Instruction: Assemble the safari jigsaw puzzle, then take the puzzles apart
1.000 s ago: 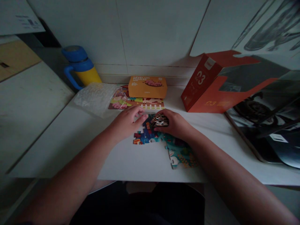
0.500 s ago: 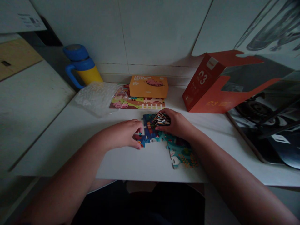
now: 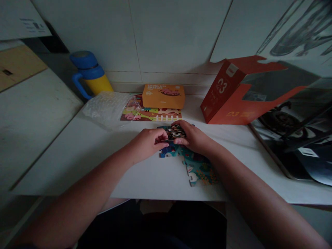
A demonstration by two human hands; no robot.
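My right hand (image 3: 193,138) is curled around a stack of jigsaw puzzle pieces (image 3: 176,130), their thin edges facing up and left. Against the left side of that stack, my left hand (image 3: 153,140) pinches a puzzle piece (image 3: 169,140), seen almost edge-on and mostly hidden by the fingers. Beneath both hands lies a joined strip of dark blue and teal puzzle (image 3: 169,150). It bends toward the front edge of the table, where a white rabbit and orange plants show on the teal section (image 3: 201,171). My right forearm covers part of it.
Behind my hands stand an orange puzzle box (image 3: 163,97) and a colourful farm picture sheet (image 3: 155,116). Bubble wrap (image 3: 106,107) and a blue-yellow flask (image 3: 93,76) are at the back left. A red windowed box (image 3: 228,100) stands right, beside a black stove (image 3: 298,138) on the white table (image 3: 140,183).
My left hand has moved right and slightly up to the stack, and its fingers have closed on a puzzle piece. The piece at the strip's left end no longer shows there. My right hand stays nearly still.
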